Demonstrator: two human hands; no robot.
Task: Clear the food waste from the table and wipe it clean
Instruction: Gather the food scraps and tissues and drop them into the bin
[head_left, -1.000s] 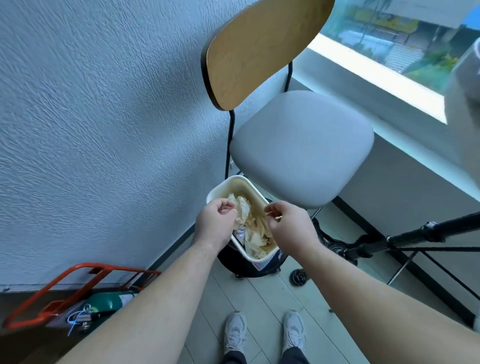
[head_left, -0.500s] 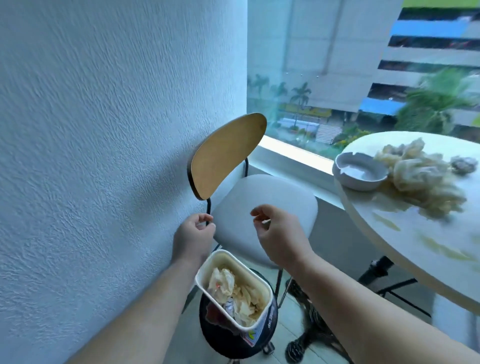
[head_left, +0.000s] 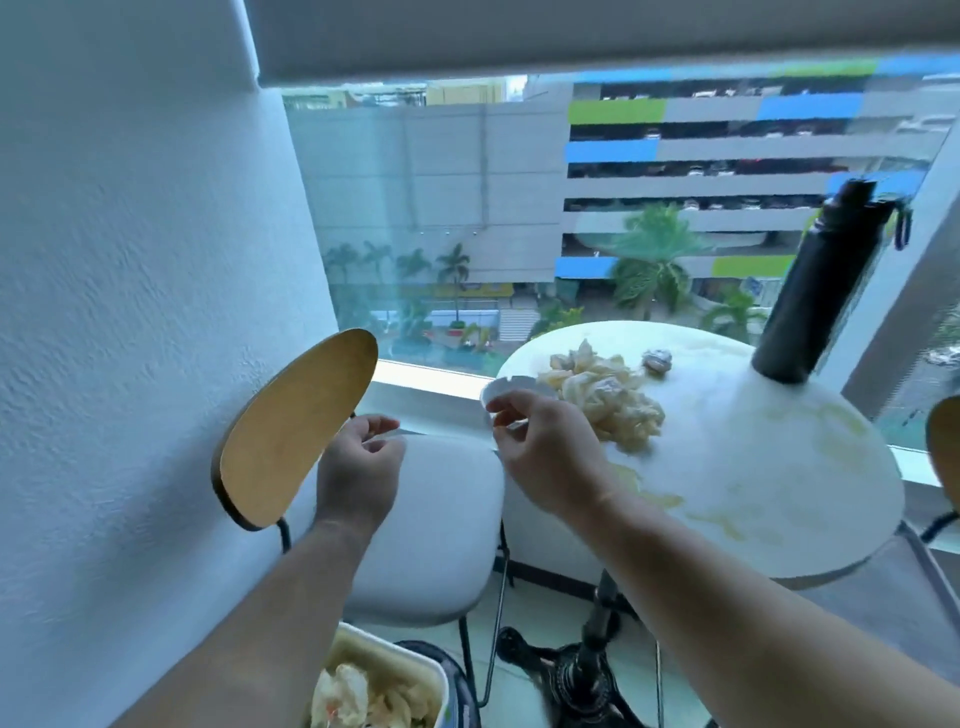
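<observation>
Food waste (head_left: 608, 400), a pale yellowish heap of crumpled, ragged pieces, lies on the far left part of the round white worktop (head_left: 753, 467). Yellowish smears (head_left: 727, 519) spread across the near surface. A small grey lump (head_left: 657, 360) sits just beyond the heap. A tall black bottle (head_left: 815, 280) stands upright at the far right, well apart from the heap. A shallow white dish (head_left: 511, 384) sits at the left rim just beside the heap, partly hidden by the right hand (head_left: 545, 441).

That hand hovers over the left edge of the worktop with fingers curled; a pale sliver shows at its fingertips, and I cannot tell whether it is pinched or part of the dish behind. The left hand (head_left: 358, 467) hangs loosely curled and holds nothing, above the grey seat of a chair (head_left: 436, 519) whose wooden back stands by the left wall.

Below, at the near edge, a white bin (head_left: 395, 649) holds more pale scraps. A second wooden chair back (head_left: 943, 441) shows at the right edge.
</observation>
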